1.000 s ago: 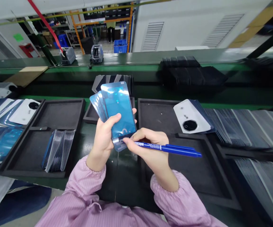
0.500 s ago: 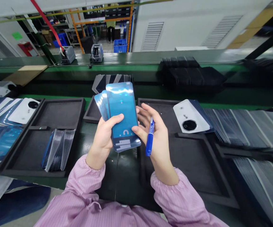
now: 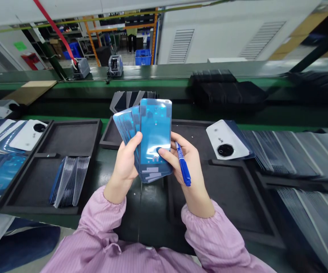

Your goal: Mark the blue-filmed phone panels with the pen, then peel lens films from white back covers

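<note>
A fanned stack of phone back panels with shiny blue film is held in my left hand, its thumb pressed on the panels. The front panel stands out to the right of the fan, and my right hand pinches its lower right edge, thumb on the film. A blue marker pen also sits in my right hand, slanting across the fingers. Part of the right fingers is hidden behind the panel.
A dark tray on the left holds a row of panels. Another tray lies to the right, with a white phone back at its edge and rows of panels beyond. Tape dispensers stand on the back ledge.
The front panel has shifted right, away from the fan, which is spread wider. My right thumb and fingers have closed on that panel, and the marker has tilted the other way.
</note>
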Demonstrator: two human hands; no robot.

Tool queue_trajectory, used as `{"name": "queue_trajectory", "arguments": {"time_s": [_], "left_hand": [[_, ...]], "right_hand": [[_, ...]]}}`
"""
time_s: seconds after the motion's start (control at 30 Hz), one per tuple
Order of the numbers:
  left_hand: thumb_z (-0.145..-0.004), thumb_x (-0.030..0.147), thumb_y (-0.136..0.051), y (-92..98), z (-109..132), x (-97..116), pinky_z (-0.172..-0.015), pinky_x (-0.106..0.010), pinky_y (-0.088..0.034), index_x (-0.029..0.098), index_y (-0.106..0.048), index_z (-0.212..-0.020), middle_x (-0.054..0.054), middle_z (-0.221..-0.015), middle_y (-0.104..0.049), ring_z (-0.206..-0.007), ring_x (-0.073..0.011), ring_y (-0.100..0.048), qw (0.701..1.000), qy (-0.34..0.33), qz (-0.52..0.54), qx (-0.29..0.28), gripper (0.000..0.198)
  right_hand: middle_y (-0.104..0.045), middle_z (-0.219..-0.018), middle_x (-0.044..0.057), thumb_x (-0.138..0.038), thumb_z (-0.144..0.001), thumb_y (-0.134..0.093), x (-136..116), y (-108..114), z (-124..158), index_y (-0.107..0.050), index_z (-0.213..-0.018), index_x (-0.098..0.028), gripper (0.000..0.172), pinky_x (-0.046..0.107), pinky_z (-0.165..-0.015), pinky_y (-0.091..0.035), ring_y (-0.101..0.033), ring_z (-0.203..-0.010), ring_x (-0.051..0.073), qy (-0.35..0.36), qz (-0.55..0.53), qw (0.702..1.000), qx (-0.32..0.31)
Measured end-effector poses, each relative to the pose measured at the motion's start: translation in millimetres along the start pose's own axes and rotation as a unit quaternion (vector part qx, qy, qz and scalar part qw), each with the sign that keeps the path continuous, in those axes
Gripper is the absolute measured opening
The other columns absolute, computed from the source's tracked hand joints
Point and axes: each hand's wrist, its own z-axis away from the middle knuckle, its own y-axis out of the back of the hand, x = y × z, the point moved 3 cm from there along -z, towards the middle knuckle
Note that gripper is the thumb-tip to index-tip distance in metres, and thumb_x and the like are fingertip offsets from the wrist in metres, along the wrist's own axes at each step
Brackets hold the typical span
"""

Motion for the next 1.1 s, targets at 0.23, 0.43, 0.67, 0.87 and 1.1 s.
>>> {"name": "queue_trajectory", "arguments": {"time_s": [0.23,0.43,0.67,0.87,1.1], "left_hand": [[-0.061,0.045,-0.100,-2.1,0,-1,-0.105,-0.048,-0.060,0.016,-0.075,-0.098,-0.011,-0.102,-0.082,-0.116,-0.0373,-0.074,0.998,-0.028,-0.016,-0.046,0.053],[-0.068,0.032,-0.092,6.7,-8,8,-0.106,-0.045,-0.059,0.019,-0.076,-0.093,-0.007,-0.101,-0.082,-0.117,-0.0339,-0.074,0.996,-0.080,-0.017,0.031,0.033],[-0.070,0.031,-0.090,12.2,-10,16,-0.107,-0.041,-0.056,0.018,-0.076,-0.095,-0.005,-0.100,-0.081,-0.116,-0.0307,-0.074,0.992,-0.113,-0.015,0.052,0.032],[-0.069,0.031,-0.089,11.2,-10,14,-0.105,-0.041,-0.058,0.018,-0.076,-0.090,-0.005,-0.097,-0.081,-0.115,-0.0312,-0.074,0.994,-0.100,-0.014,0.050,0.028],[-0.068,0.031,-0.090,10.0,-8,16,-0.105,-0.043,-0.058,0.019,-0.075,-0.088,-0.004,-0.096,-0.081,-0.118,-0.0323,-0.073,0.993,-0.103,-0.017,0.052,0.027]], "right_hand": [[-0.080,-0.108,0.008,-0.048,-0.065,-0.100,-3,-1,-1,-0.070,-0.120,-0.022,0.068,0.041,-0.078,-0.069,-0.079,-0.090,0.030,0.014,0.038,0.999,-0.001],[-0.068,-0.090,0.001,-0.060,-0.098,-0.068,-21,5,13,-0.068,-0.122,-0.029,0.039,0.029,-0.071,-0.056,-0.066,-0.083,0.018,0.241,0.042,0.963,0.111],[-0.063,-0.062,0.000,-0.033,-0.091,-0.080,-19,-10,22,-0.070,-0.071,-0.021,0.025,0.025,-0.046,-0.044,-0.058,-0.050,0.014,0.156,0.113,0.974,-0.121],[-0.068,-0.056,0.000,-0.030,-0.076,-0.094,-22,-15,21,-0.067,-0.059,-0.021,0.033,0.024,-0.043,-0.042,-0.059,-0.046,0.015,0.175,0.192,0.964,-0.055],[-0.073,-0.060,0.002,-0.038,-0.080,-0.092,-23,-17,22,-0.074,-0.061,-0.021,0.031,0.025,-0.044,-0.046,-0.064,-0.047,0.016,0.189,0.211,0.957,-0.053]]}}
